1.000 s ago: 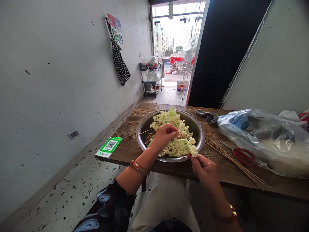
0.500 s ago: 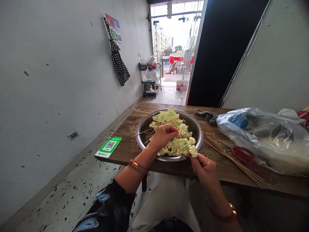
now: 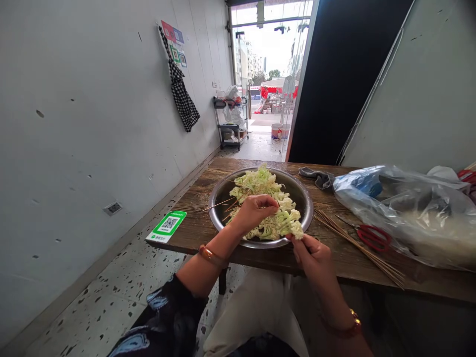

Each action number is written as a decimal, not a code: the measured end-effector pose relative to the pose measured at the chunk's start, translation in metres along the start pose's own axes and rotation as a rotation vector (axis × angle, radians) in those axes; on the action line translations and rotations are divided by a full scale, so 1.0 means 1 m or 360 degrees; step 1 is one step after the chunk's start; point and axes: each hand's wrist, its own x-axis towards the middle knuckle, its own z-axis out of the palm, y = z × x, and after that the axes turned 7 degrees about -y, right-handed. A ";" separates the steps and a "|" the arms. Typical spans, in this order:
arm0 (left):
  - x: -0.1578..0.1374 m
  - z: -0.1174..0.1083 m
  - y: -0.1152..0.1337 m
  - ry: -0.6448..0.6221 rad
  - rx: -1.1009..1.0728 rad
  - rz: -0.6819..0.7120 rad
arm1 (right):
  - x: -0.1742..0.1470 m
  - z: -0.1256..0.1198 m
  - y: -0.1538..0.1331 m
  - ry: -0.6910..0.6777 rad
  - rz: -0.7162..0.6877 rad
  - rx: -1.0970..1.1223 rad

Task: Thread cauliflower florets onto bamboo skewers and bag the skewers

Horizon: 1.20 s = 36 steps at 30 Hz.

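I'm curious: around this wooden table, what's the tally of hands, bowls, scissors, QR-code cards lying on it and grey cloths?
Hands: 2 (left hand, right hand)
Metal bowl: 1
Red-handled scissors: 1
QR-code card: 1
Grey cloth: 1
Total: 6

A cauliflower floret (image 3: 297,228) is held by the fingertips of the right hand (image 3: 312,253) at the near rim of a metal bowl (image 3: 310,206). Left of that grip, the left hand (image 3: 256,212) is curled over heaped cauliflower (image 3: 258,179); what lies between its fingertips cannot be made out. Farther left, thin sticks (image 3: 222,203) are seen jutting over the rim. Right of the grip, a skewer bundle (image 3: 357,247) is laid on the wooden table (image 3: 197,198), with red-handled scissors (image 3: 374,238) beside it; beyond, a grey cloth (image 3: 320,178) is left crumpled.
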 end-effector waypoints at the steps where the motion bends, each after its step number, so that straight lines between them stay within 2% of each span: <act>1: 0.000 0.000 0.001 -0.0023 -0.0028 -0.0005 | 0.000 0.000 0.001 0.0005 0.0017 0.0016; 8: 0.002 0.001 0.004 -0.0024 -0.0345 -0.0018 | -0.001 0.004 0.006 -0.0010 0.0097 0.0102; 14: -0.001 0.004 0.002 -0.0159 -0.0327 -0.0127 | 0.000 0.010 -0.002 0.0039 0.0029 -0.0056; 20: -0.001 0.005 0.002 -0.0073 -0.0349 -0.0098 | -0.003 0.010 -0.010 -0.0007 0.0051 -0.0154; 26: -0.001 0.006 -0.001 -0.0081 -0.0386 -0.0110 | -0.001 0.015 -0.010 -0.0012 0.0008 -0.0152; 36: 0.001 0.007 0.005 -0.0149 -0.0496 -0.0241 | -0.001 0.022 -0.003 0.0165 -0.0100 -0.0298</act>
